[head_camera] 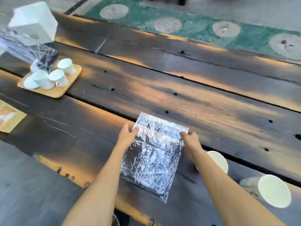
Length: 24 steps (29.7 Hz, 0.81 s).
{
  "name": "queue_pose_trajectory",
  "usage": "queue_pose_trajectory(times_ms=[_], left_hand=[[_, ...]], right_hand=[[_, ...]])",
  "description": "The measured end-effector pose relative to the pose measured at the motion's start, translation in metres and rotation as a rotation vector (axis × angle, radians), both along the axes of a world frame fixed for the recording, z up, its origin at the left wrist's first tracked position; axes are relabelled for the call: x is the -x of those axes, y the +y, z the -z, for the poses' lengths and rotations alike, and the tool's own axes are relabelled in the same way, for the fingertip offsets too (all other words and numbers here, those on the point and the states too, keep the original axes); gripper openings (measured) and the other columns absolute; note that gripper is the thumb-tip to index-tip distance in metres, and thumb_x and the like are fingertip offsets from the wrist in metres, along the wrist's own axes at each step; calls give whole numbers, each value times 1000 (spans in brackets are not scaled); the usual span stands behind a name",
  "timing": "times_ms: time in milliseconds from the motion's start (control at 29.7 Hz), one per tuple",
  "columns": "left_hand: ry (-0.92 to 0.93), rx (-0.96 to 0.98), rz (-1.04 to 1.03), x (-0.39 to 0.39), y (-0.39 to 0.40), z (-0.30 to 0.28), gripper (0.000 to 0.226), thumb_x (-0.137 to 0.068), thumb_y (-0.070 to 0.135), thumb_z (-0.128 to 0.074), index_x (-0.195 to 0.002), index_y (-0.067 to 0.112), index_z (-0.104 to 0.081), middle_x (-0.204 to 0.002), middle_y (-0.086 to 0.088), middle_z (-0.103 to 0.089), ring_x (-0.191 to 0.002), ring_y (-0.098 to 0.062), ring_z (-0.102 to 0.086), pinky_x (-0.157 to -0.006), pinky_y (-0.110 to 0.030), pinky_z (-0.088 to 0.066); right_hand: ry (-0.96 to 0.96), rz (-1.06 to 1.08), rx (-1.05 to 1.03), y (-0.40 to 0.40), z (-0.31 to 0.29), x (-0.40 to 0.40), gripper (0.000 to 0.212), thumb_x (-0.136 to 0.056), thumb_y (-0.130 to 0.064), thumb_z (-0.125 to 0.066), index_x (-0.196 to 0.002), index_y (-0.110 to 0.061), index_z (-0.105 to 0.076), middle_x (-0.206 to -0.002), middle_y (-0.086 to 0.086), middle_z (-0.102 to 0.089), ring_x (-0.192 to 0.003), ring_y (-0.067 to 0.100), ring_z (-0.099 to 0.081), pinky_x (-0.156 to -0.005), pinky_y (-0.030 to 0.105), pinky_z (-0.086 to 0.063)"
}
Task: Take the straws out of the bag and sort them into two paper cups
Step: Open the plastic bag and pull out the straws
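While both bare arms reach in from the bottom of the frame, a crinkled clear plastic bag point(153, 154) lies flat on a dark wooden plank surface point(211, 101) in the lower centre. The left hand point(127, 133) pinches the bag's upper left corner, fingers curled onto the plastic. The right hand point(189, 137) pinches the upper right corner in the same way. The bag's shiny wrinkles hide its contents, so no straws can be made out.

Two white paper cups sit at the lower right. The nearer cup point(273, 190) is close to the right edge, its open mouth facing the camera. The farther cup point(219, 160) is just beside the right forearm, partly hidden by it.

At the left of the frame, a light wooden tray point(65, 90) holds several small white ceramic cups point(57, 77). A white box point(34, 22) stands in the upper left corner. Beyond the far edge, along the top, runs a green strip with pale round stones point(167, 24).
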<state>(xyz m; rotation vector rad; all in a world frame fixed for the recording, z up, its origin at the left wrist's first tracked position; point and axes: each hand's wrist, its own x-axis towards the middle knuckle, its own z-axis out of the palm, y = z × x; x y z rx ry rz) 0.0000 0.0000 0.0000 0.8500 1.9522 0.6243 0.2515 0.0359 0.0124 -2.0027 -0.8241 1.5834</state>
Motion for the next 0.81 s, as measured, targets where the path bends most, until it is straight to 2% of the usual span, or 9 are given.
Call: queue_pose_trajectory(times_ms=[67, 135, 236, 336, 404, 505, 606, 707, 808], left_hand=[[52, 1, -14, 4, 13, 5, 58, -95, 41, -57, -146, 21, -41, -145, -6, -50, -131, -27, -48, -106, -44, -42], [73, 21, -41, 8, 22, 9, 49, -95, 33, -57, -141, 18, -48, -136, -6, -58, -123, -26, -52, -103, -42, -44], [94, 47, -4, 8, 33, 19, 41, -94, 25, -58, -135, 16, -55, -133, -3, -60, -122, -23, -52, -104, -38, -42], [109, 35, 4, 10, 45, 25, 43, -94, 21, -57, -136, 16, -55, -133, -4, -62, -125, -23, -52, -100, -35, -42], [120, 36, 12, 10, 52, 26, 44, -94, 21, -55, -137, 18, -54, -133, -4, -61, -128, -25, -49, -100, -36, -41], [103, 71, 55, 12, 61, 35, 49, -92, 22, -53, -141, 25, -50, -140, 0, -57, -135, -26, -41, -110, -46, -38], [102, 89, 80, 11, 69, 37, 50, -91, 20, -54, -140, 28, -49, -136, -2, -59, -130, -29, -44, -106, -49, -42], [72, 36, -50, 12, 72, 30, 38, -90, 11, -57, -128, 18, -58, -118, -9, -66, -99, -33, -60, -85, -42, -51], [62, 10, -76, 23, 62, 18, 17, -87, 10, -58, -101, 14, -66, -94, -8, -70, -78, -23, -57, -69, -33, -46]], right_hand=[[25, 65, 13, 6, 7, 0, 40, -97, -18, -55, -131, -6, -38, -119, 12, -48, -99, 25, -47, -75, 31, -37], [40, 81, 56, 10, 16, 1, 41, -96, -17, -53, -132, -5, -37, -103, 8, -49, -85, 21, -47, -73, 32, -35], [20, 88, 137, 16, 26, 4, 46, -96, -21, -52, -136, -3, -39, -103, 12, -55, -91, 27, -51, -75, 37, -37], [-43, 89, 156, 21, 30, 7, 26, -94, -22, -52, -112, -2, -48, -78, 13, -55, -66, 26, -49, -57, 31, -33], [-65, 85, 161, 23, 34, 7, 13, -94, -19, -51, -90, -9, -44, -66, 9, -46, -55, 22, -41, -51, 29, -28], [-68, 118, 174, 24, 38, 6, 10, -95, -16, -50, -88, -13, -44, -67, 7, -43, -54, 20, -37, -51, 29, -26], [-47, 158, 172, 25, 37, 5, 4, -93, -12, -51, -91, -14, -49, -73, 8, -50, -56, 20, -46, -49, 26, -30], [0, 150, 129, 23, 33, 3, 12, -94, -6, -56, -85, -14, -53, -78, 8, -57, -66, 22, -54, -51, 26, -35], [90, 119, 76, 16, 20, 8, 22, -96, -3, -56, -77, -13, -54, -74, 8, -55, -63, 21, -51, -47, 25, -36]])
